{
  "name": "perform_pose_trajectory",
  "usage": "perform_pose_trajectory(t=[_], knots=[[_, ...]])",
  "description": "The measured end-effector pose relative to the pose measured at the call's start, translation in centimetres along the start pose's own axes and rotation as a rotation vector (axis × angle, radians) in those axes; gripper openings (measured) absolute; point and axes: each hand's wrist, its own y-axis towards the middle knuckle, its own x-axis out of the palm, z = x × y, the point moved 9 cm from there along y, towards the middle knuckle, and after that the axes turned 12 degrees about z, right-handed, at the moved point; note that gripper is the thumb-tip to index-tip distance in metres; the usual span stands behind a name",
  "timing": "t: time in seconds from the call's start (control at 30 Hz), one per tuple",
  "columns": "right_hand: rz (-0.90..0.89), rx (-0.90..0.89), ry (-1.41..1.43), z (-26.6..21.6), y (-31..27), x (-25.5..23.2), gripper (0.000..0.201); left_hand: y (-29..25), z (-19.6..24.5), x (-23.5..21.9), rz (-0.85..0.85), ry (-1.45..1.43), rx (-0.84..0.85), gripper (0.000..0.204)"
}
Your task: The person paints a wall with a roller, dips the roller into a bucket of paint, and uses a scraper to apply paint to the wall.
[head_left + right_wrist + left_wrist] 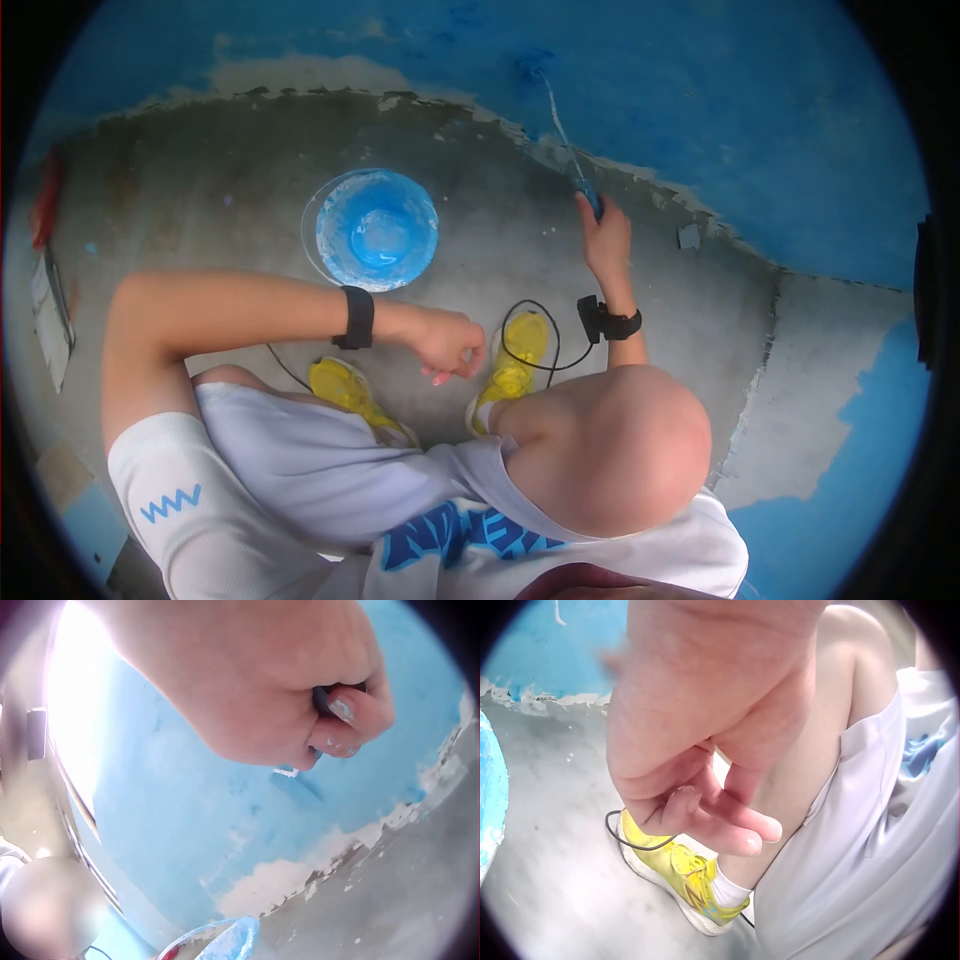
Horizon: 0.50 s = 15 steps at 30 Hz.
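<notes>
My right hand [605,235] is raised toward the blue painted wall [760,110] and grips the handle of a paint roller [575,165], whose thin metal shaft runs up to the blue patch [535,65]. In the right wrist view the fingers [349,724] curl round the dark handle [324,697] close to the wall. My left hand [450,345] hangs loosely curled over my knee and holds nothing; its fingers [727,821] show relaxed above a yellow shoe [679,881]. A round bucket of blue paint [377,229] stands on the grey floor between my arms.
I squat on a bare concrete floor [200,190] in yellow shoes [520,360]. A black cable [545,340] loops beside my right wrist band. The lower wall strip [830,390] at right is partly unpainted. A red-handled tool [45,200] and a flat board [50,315] lie at far left.
</notes>
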Motion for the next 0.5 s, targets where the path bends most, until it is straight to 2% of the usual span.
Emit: perform_pose_trajectory(t=[0.07, 0.13, 0.17, 0.2, 0.27, 0.3, 0.33, 0.4, 0.5], knots=[[-0.004, 0.026, -0.028, 0.4, 0.2, -2.5, 0.041, 0.1, 0.0, 0.1, 0.004, -0.012, 0.006, 0.025], [-0.065, -0.035, -0.023, -1.2, 0.3, -4.4, 0.041, -0.1, 0.2, 0.4, -0.008, 0.002, 0.012, 0.026], [-0.169, 0.014, -0.026, -0.8, 0.3, -4.7, 0.040, -0.3, 0.3, 0.8, -0.024, 0.019, 0.012, 0.028], [-0.183, 0.011, -0.041, -2.2, 0.0, -5.8, 0.040, -0.6, 0.3, 1.2, -0.025, 0.002, 0.024, 0.028], [-0.379, 0.116, -0.031, -5.2, -1.0, -7.2, 0.039, -1.5, 0.1, 1.8, -0.041, 0.141, 0.086, 0.031], [-0.507, 0.017, 0.020, -7.8, -1.4, -6.9, 0.037, -2.2, -0.2, 2.5, -0.040, 0.124, 0.109, 0.031], [-0.509, 0.018, 0.009, -8.9, -1.6, -7.1, 0.037, -3.0, -1.1, 3.1, -0.065, 0.142, 0.077, 0.033], [-0.673, -0.007, 0.046, -11.7, -2.8, -5.7, 0.037, -4.2, -1.7, 4.0, -0.092, 0.149, 0.049, 0.034], [-0.757, -0.116, 0.002, -14.7, -3.9, -3.0, 0.038, -4.9, -2.9, 4.9, -0.124, 0.172, -0.008, 0.035]])
